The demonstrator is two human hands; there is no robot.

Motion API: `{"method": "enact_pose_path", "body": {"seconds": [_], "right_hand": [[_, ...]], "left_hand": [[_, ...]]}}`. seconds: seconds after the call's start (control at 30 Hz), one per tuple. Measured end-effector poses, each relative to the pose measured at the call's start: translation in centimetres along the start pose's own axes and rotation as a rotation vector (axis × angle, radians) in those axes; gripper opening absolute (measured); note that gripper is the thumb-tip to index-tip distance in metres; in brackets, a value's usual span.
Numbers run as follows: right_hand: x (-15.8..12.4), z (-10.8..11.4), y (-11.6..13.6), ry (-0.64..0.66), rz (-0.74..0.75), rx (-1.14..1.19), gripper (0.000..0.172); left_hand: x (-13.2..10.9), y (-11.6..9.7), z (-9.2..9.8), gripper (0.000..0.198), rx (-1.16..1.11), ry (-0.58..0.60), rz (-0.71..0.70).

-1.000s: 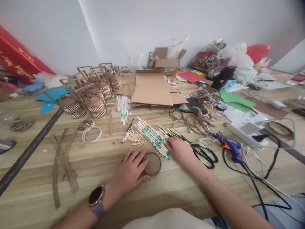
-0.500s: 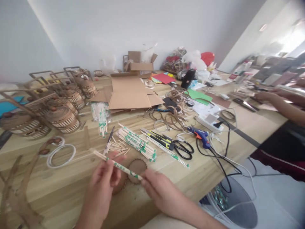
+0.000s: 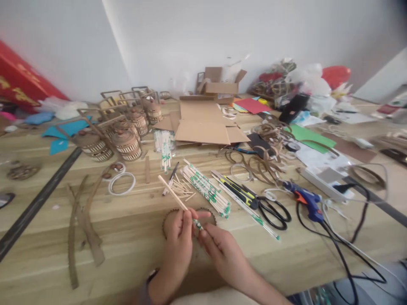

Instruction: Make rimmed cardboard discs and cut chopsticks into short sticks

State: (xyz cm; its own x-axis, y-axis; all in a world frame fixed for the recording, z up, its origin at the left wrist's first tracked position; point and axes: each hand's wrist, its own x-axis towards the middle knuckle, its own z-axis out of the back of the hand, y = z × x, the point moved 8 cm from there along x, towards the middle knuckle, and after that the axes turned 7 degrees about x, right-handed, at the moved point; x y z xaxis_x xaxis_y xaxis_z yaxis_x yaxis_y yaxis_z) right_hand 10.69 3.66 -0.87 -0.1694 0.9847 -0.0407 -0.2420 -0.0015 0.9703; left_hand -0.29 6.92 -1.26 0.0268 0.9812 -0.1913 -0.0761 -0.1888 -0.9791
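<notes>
My left hand [image 3: 178, 239] pinches a pair of disposable chopsticks [image 3: 172, 193], bare wood pointing up and left. Their green-printed wrapper [image 3: 198, 224] is bunched toward the lower end, where the fingers of my right hand [image 3: 222, 249] are closed on it. Under both hands lie round brown discs with notched rims [image 3: 168, 218], partly hidden. Just beyond sit a pile of short cut sticks [image 3: 180, 188], a dark pen [image 3: 171, 177] and a heap of wrapped chopsticks [image 3: 206, 190]. Black-handled scissors [image 3: 275, 214] and a yellow-black cutter [image 3: 238, 190] are to the right.
A blue glue gun [image 3: 307, 199] with trailing cables rests at right, near a white power strip [image 3: 327, 182]. Small lidded baskets [image 3: 126, 144] stand at back left beside flattened cardboard [image 3: 203, 127]. White rings [image 3: 121, 183] and brown strips [image 3: 90, 233] lie at left.
The view has swung left. My hands have come closer together, and the wrapper has slid down toward my right hand, baring more of the chopsticks.
</notes>
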Motion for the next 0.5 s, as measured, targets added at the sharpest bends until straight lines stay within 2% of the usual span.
{"method": "enact_pose_path", "body": {"seconds": [0.07, 0.13, 0.27, 0.33, 0.4, 0.43, 0.5], "right_hand": [[0.2, 0.2, 0.1, 0.035, 0.006, 0.024, 0.042], [0.2, 0.6, 0.1, 0.075, 0.007, -0.005, 0.042], [-0.5, 0.8, -0.2, 0.217, -0.036, -0.136, 0.042], [-1.2, 1.2, -0.4, 0.257, -0.053, -0.174, 0.041], [-2.0, 2.8, -0.5, 0.231, -0.063, -0.202, 0.039], [-2.6, 4.2, -0.7, 0.199, -0.070, -0.211, 0.039], [-4.2, 8.2, -1.1, 0.111, -0.108, -0.214, 0.040]], "left_hand": [[0.0, -0.1, -0.5, 0.045, -0.036, 0.032, -0.004], [0.3, -0.4, -0.2, 0.044, -0.094, 0.010, 0.004], [1.1, -1.7, 3.0, 0.041, -0.354, -0.216, -0.007], [1.5, -2.7, 4.6, 0.031, -0.480, -0.278, -0.008], [1.9, -3.4, 6.3, 0.019, -0.587, -0.348, 0.056], [1.9, -3.7, 7.5, 0.016, -0.635, -0.430, 0.084], [1.7, -4.4, 9.7, 0.027, -0.700, -0.594, 0.097]]}}
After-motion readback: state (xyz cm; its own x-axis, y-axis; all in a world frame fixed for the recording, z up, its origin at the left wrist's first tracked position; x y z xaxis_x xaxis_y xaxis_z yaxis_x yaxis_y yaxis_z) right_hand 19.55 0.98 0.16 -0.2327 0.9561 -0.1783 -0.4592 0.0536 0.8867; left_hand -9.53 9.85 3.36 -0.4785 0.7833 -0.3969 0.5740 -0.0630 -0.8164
